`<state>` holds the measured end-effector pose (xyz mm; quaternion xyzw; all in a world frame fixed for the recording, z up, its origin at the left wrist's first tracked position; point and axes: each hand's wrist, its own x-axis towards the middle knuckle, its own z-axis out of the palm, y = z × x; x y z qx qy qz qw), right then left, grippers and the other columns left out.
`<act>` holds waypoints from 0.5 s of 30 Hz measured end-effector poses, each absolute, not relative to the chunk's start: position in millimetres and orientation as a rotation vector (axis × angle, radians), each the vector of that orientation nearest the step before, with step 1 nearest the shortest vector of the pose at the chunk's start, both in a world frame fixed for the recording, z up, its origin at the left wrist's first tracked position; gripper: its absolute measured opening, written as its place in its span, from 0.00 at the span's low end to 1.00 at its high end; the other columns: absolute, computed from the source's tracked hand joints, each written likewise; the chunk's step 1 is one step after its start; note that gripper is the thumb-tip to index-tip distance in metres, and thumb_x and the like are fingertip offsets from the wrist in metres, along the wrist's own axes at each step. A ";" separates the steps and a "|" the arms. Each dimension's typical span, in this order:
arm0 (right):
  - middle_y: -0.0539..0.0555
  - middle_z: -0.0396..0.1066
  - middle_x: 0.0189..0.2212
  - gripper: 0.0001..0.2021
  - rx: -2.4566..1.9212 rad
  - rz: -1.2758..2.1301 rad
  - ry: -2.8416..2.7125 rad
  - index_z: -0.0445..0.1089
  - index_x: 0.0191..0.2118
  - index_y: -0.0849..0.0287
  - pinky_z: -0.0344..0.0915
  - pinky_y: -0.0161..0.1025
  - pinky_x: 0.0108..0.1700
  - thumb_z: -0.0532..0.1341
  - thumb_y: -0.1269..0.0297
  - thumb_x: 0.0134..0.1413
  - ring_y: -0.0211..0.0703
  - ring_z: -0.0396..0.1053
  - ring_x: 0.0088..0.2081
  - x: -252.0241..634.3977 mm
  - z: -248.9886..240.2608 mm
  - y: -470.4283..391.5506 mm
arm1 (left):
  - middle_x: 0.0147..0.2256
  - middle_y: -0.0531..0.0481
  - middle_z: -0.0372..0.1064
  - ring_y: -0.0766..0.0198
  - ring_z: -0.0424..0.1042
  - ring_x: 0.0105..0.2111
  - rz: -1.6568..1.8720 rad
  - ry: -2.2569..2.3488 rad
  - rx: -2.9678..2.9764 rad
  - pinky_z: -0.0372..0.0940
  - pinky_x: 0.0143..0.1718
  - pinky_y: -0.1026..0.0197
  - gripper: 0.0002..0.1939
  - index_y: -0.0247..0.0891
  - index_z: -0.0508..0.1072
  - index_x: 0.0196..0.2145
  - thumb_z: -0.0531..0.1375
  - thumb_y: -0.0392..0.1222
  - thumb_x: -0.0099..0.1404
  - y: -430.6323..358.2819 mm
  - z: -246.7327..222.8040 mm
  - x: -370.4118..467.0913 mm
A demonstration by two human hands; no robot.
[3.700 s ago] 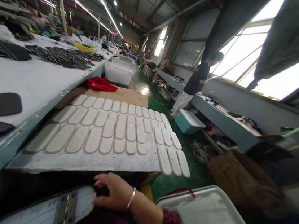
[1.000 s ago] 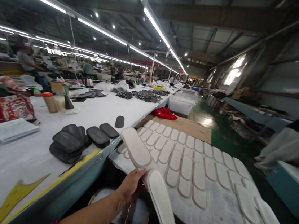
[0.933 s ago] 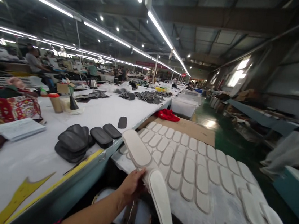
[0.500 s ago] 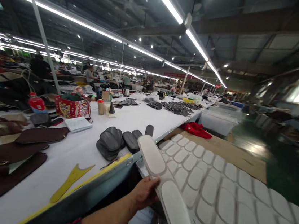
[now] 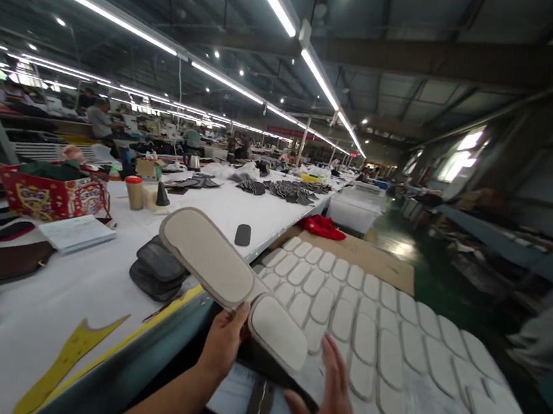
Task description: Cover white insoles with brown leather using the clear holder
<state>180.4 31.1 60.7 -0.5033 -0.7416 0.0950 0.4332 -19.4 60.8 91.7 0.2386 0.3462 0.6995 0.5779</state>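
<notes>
My left hand (image 5: 224, 342) grips a strip with two pale oval pads (image 5: 207, 255) on a grey backing, pinching it at the narrow part between the pads. The strip is tilted, its larger pad up over the white table and its smaller one to the right. Fingers apart, my right hand (image 5: 330, 402) is near the lower right end of the strip, slightly blurred, with nothing in it. Behind it, rows of pale oval pads (image 5: 365, 339) cover the lower surface. Beside the strip, on the white table, sits a stack of black oval pieces (image 5: 158, 270).
A yellow template (image 5: 69, 359) lies on the white table (image 5: 99, 293). Farther back are a red patterned box (image 5: 56, 197), a white notepad (image 5: 76, 233), a cup (image 5: 133, 193) and a red cloth (image 5: 323, 227). Several people are in the background.
My right hand has come into view. The strip in my left hand has swung round and moved left, now lying more sideways. The view has turned to the right.
</notes>
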 end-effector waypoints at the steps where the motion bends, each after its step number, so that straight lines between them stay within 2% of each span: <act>1: 0.65 0.46 0.59 0.44 -1.222 0.165 -1.933 0.43 0.61 0.62 0.53 0.57 0.55 0.62 0.49 0.41 0.60 0.46 0.59 162.7 70.9 35.7 | 0.30 0.48 0.73 0.61 0.71 0.33 1.618 0.787 0.530 0.65 0.39 0.61 0.11 0.33 0.72 0.30 0.62 0.45 0.54 57.0 94.4 -13.5; 2: 0.66 0.46 0.59 0.45 -1.165 0.110 -1.992 0.42 0.61 0.63 0.53 0.58 0.55 0.62 0.49 0.41 0.60 0.45 0.59 145.3 78.5 40.4 | 0.30 0.48 0.73 0.61 0.72 0.34 1.597 0.762 0.506 0.65 0.39 0.60 0.11 0.34 0.72 0.31 0.62 0.45 0.54 53.3 97.0 -9.3; 6: 0.64 0.48 0.59 0.33 -1.114 0.165 -2.023 0.42 0.61 0.63 0.57 0.53 0.54 0.56 0.61 0.52 0.53 0.47 0.59 97.2 85.6 51.8 | 0.34 0.46 0.73 0.59 0.71 0.37 1.575 0.691 0.464 0.65 0.40 0.59 0.14 0.34 0.72 0.37 0.61 0.45 0.55 44.2 103.4 -13.9; 10: 0.63 0.50 0.58 0.26 -1.015 0.141 -2.012 0.45 0.60 0.62 0.60 0.50 0.53 0.51 0.66 0.56 0.50 0.50 0.58 82.3 75.5 53.5 | 0.36 0.45 0.72 0.58 0.71 0.38 1.600 0.706 0.487 0.66 0.40 0.59 0.16 0.35 0.71 0.39 0.61 0.46 0.55 44.3 102.1 -32.4; 13: 0.65 0.57 0.54 0.21 -0.934 -0.045 -1.959 0.50 0.57 0.64 0.62 0.48 0.50 0.48 0.71 0.57 0.50 0.56 0.55 87.7 72.7 61.5 | 0.35 0.44 0.72 0.56 0.71 0.38 1.674 0.783 0.510 0.67 0.38 0.58 0.16 0.34 0.71 0.38 0.61 0.47 0.55 47.6 98.5 -44.2; 15: 0.66 0.64 0.47 0.17 -0.980 -0.173 -1.831 0.56 0.53 0.66 0.66 0.47 0.44 0.46 0.71 0.58 0.51 0.63 0.49 100.9 77.0 68.3 | 0.35 0.45 0.72 0.56 0.71 0.39 1.750 0.887 0.500 0.67 0.36 0.58 0.14 0.36 0.70 0.36 0.60 0.48 0.56 50.9 93.8 -57.5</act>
